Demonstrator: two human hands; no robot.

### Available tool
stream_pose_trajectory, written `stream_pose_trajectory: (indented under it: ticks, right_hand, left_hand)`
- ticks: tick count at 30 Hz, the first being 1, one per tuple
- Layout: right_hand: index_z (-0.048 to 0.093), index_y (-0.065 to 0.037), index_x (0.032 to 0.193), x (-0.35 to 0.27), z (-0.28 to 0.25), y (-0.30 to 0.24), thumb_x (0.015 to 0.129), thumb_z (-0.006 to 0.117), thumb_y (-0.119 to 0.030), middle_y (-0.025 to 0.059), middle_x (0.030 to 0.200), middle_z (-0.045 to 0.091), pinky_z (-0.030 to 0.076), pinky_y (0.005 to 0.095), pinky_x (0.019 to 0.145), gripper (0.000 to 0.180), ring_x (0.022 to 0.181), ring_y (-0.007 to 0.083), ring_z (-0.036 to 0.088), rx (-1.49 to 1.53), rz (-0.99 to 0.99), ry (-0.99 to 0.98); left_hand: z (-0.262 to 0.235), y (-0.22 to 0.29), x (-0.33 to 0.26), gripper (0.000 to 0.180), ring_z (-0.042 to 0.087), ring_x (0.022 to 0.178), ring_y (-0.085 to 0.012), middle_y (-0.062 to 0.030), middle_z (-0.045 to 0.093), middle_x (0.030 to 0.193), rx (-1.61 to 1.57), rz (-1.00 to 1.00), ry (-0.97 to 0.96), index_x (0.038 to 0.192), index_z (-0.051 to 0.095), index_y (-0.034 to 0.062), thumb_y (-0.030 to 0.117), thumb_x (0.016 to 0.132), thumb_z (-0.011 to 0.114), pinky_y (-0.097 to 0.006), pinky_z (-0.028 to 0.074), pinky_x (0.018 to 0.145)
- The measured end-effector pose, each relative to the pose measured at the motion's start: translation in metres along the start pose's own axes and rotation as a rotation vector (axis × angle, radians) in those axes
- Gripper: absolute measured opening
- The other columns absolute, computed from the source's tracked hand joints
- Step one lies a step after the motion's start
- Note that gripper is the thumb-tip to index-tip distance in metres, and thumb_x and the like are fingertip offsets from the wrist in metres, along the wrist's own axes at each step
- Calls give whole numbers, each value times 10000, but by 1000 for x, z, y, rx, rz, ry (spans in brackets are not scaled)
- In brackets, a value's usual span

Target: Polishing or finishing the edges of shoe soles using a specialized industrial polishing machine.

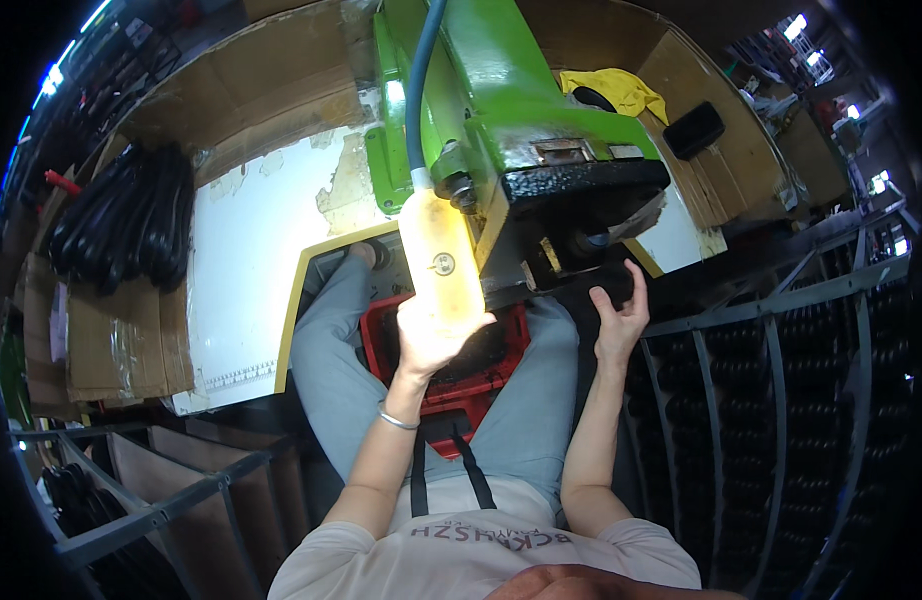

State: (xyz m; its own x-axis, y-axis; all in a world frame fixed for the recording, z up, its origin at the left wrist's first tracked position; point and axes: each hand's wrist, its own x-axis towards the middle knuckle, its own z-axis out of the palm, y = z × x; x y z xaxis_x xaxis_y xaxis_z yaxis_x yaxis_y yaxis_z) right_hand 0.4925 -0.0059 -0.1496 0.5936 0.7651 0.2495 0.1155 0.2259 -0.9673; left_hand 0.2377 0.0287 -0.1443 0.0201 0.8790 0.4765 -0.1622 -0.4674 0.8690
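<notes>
A green machine (526, 90) with a black head (586, 190) stands in front of me. At its left side a yellow box-shaped fitting (443, 250) hangs on a blue-grey cable. My left hand (436, 335) is just below this fitting; its thumb points right and its other fingers are hidden. A long dark piece (556, 285) lies across under the machine head, its exact kind lost in shadow. My right hand (623, 312) grips the right end of it between thumb and curved fingers. Whether my left hand holds the other end is hidden.
Cardboard walls (251, 75) surround the white worktop (241, 250). Bundled black, looped pieces (131, 215) lie at the left. A yellow cloth (616, 92) and a black box-shaped thing (693, 130) are at the right. Red crates (446, 405) stand between my legs; metal racks (781, 400) flank me.
</notes>
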Motion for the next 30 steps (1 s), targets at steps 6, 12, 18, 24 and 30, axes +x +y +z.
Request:
stream_pose_trajectory:
  ticks: [6, 12, 18, 24, 30]
  right_hand:
    - [504, 13, 1300, -12, 19, -25, 692, 781, 72, 87, 1208, 468, 525, 314, 868, 670, 1046, 198, 552, -73, -138, -122]
    - [502, 54, 1283, -36, 49, -27, 686, 830, -37, 142, 1254, 488, 545, 332, 867, 686, 1087, 244, 558, -45, -329, -220]
    - [627, 22, 1161, -50, 86, -23, 538, 878, -2, 180, 1137, 643, 534, 328, 804, 672, 955, 264, 650, -98, -551, -261]
    - [640, 52, 1015, -58, 112, -28, 655, 771, 84, 146, 913, 659, 513, 300, 726, 385, 778, 218, 635, -129, -709, -238]
    - [650, 42, 1037, -54, 103, -23, 606, 835, 16, 131, 934, 666, 533, 309, 726, 470, 802, 220, 648, -152, -697, -274]
  left_hand:
    - [-43, 26, 1, 282, 635, 798, -127, -82, 655, 862, 51, -148, 3, 930, 600, -38, -81, 706, 765, -262, 525, 739]
    - [-95, 12, -18, 318, 637, 795, -184, -90, 601, 829, -214, -177, 175, 900, 557, -34, -179, 651, 690, -360, 556, 834]
    - [-144, -5, -38, 293, 599, 762, -182, -65, 560, 805, -410, -207, 153, 885, 525, 30, -96, 721, 733, -563, 486, 956]
    - [-164, -20, -46, 269, 655, 822, -174, -71, 658, 794, 302, -327, -39, 822, 582, 31, -67, 668, 780, -480, 431, 1032]
    - [-28, 30, 1, 382, 607, 829, -278, -79, 634, 845, 811, 206, -69, 997, 636, 48, 212, 680, 770, -430, 410, 931]
